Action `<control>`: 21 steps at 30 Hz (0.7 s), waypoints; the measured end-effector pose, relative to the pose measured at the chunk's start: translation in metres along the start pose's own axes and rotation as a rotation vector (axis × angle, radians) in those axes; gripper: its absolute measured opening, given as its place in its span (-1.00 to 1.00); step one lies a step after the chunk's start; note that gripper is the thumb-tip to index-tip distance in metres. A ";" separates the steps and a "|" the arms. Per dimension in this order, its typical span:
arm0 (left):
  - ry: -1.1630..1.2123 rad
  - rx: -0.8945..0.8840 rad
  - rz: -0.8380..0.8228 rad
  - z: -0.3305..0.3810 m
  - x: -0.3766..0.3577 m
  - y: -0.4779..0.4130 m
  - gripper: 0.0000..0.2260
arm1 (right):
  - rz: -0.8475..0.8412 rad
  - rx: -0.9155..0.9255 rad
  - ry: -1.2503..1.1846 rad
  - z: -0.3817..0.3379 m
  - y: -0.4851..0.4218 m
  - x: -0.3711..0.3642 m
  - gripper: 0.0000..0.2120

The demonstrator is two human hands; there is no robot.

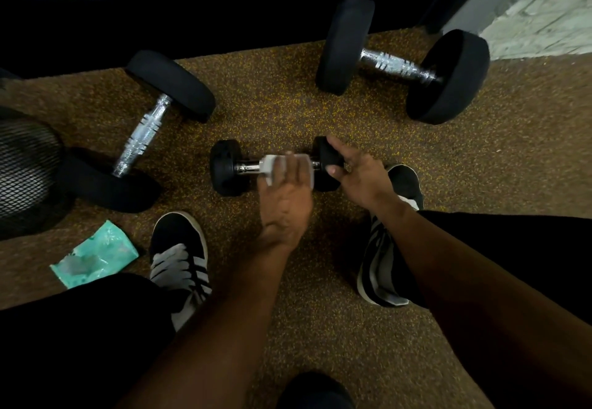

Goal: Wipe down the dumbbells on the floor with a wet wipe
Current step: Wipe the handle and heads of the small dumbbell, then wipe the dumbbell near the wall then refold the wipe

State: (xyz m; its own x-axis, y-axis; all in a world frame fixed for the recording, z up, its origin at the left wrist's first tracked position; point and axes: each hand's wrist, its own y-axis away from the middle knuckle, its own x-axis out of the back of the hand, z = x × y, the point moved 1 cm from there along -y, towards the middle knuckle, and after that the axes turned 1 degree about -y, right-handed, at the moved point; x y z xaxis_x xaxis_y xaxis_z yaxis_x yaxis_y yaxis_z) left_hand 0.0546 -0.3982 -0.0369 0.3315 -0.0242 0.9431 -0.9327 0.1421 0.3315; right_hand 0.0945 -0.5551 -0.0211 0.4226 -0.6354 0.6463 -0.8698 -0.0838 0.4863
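Speckled brown-and-yellow rubber floor, dim light, dark equipment along the far edge, pale wall at upper right. Person crouched, both shoes in view.

Three dumbbells on the floor. Small dumbbell lies centre, just ahead of the feet, bar running left to right. Large dumbbell, left, angled, chrome grip exposed, lower head beside a black mesh object. Large dumbbell, upper right, well apart from the hands. Teal wipe packet on the floor beside the left shoe, appears opened.

Left hand: fingers curled over the chrome bar of the small dumbbell with the white wet wipe wrapped between palm and bar; wipe edges show on both sides of the fingers. Right hand: clasped over the right-hand head of the same dumbbell, thumb on the near face, apparently steadying it.

Judgement: step in hand is wiping the handle of the small dumbbell. Its left head is uncovered; cannot tell whether it has been wiped. Both large dumbbells are not being handled.

Next move likely calls for sliding or twisting the wipe along the bar while the right hand stops it rolling, then covering both rubber heads before shifting to a large dumbbell.
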 end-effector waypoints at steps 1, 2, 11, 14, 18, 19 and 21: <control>-0.022 -0.084 0.012 0.002 0.000 0.001 -0.51 | -0.005 -0.003 0.010 0.000 0.000 0.000 -0.45; -0.045 -0.115 -0.011 -0.003 0.001 0.001 -0.49 | -0.008 -0.009 0.018 -0.001 0.000 0.001 -0.45; 0.657 0.292 -0.128 -0.039 0.061 -0.012 -0.70 | -0.127 -0.124 0.091 -0.018 0.002 0.013 -0.43; 1.379 0.492 0.022 -0.051 0.075 -0.010 -0.84 | -0.125 -0.130 0.151 -0.036 0.008 0.031 -0.64; 1.834 0.579 -0.085 -0.052 0.092 0.007 -0.73 | -0.174 -0.132 -0.314 -0.067 0.038 0.053 -0.58; 1.902 0.570 -0.120 -0.051 0.098 0.010 -0.69 | -0.203 -0.152 -0.447 -0.074 0.046 0.058 -0.45; 1.984 0.520 -0.175 -0.049 0.111 0.016 -0.64 | -0.251 -0.139 -0.610 -0.087 0.058 0.068 -0.30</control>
State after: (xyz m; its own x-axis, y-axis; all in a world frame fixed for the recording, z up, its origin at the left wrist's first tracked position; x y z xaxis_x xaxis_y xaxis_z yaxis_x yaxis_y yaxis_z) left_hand 0.0838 -0.3502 0.0720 -0.2620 0.9231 -0.2814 -0.7066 0.0151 0.7075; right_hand 0.0953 -0.5364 0.1021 0.3525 -0.9327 0.0759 -0.7058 -0.2117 0.6761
